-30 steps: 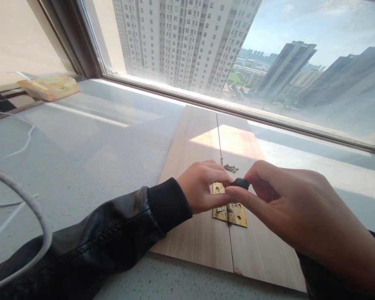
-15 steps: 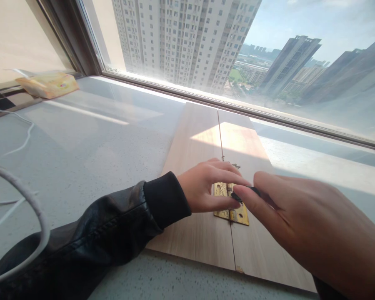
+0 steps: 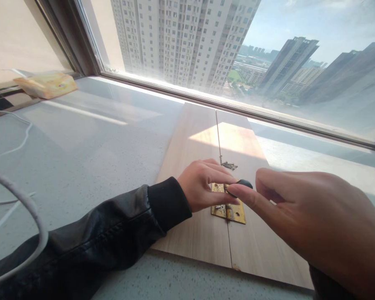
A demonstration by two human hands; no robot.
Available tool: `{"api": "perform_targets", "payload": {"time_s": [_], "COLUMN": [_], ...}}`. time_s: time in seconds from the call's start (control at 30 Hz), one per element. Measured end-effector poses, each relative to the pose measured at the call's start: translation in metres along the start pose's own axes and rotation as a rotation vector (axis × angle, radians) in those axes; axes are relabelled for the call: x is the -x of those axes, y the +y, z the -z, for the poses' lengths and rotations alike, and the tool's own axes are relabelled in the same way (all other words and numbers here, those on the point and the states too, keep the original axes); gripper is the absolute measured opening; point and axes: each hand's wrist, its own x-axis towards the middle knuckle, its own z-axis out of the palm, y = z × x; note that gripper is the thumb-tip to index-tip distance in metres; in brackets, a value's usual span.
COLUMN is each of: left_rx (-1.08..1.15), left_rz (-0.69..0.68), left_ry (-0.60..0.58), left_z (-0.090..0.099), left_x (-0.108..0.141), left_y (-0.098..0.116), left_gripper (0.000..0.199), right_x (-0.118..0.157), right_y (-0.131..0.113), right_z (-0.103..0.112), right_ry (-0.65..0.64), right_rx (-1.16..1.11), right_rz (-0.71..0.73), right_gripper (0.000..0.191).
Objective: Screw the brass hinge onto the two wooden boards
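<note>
A brass hinge lies open across the seam between two pale wooden boards. One screw shows at the near-left part of its left leaf. My left hand reaches over the hinge from the left, thumb and forefinger apart, with part of the hinge visible between them. From the right, my right hand pinches a black screwdriver above the hinge. Only its rounded dark part shows; the fingers hide the rest. Several loose screws lie on the boards just beyond the left hand.
The boards rest on a speckled white sill before a large window with a dark frame. A yellowish soft packet sits at the far left. A white cable loops at the left edge, near my left sleeve.
The right hand has turned at the wrist, and more of the black screwdriver shows. The left fingers have shifted slightly, uncovering the loose screws and the screw on the hinge's left leaf.
</note>
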Motion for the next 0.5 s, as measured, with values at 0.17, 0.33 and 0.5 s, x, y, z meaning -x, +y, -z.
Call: {"api": "perform_targets", "payload": {"time_s": [0.17,0.33,0.5], "left_rx": [-0.008,-0.035,0.028], "left_rz": [-0.025,-0.049,-0.045], "left_ry": [0.061,0.002,-0.162], "left_z": [-0.004,-0.003,0.003], "left_x": [0.003,0.001,-0.004], "left_y": [0.000,0.000,0.001], "left_gripper": [0.018,0.022,0.026], "right_x": [-0.001,0.004,0.006], "right_y": [-0.011,-0.008,-0.001], "right_z": [0.000,-0.003,-0.003], "right_ry": [0.003,-0.037,-0.025], "right_rx": [0.059,0.034,-0.011], "right_rz": [-0.046,-0.008,0.027], "right_gripper": [0.055,0.048,0.044]}}
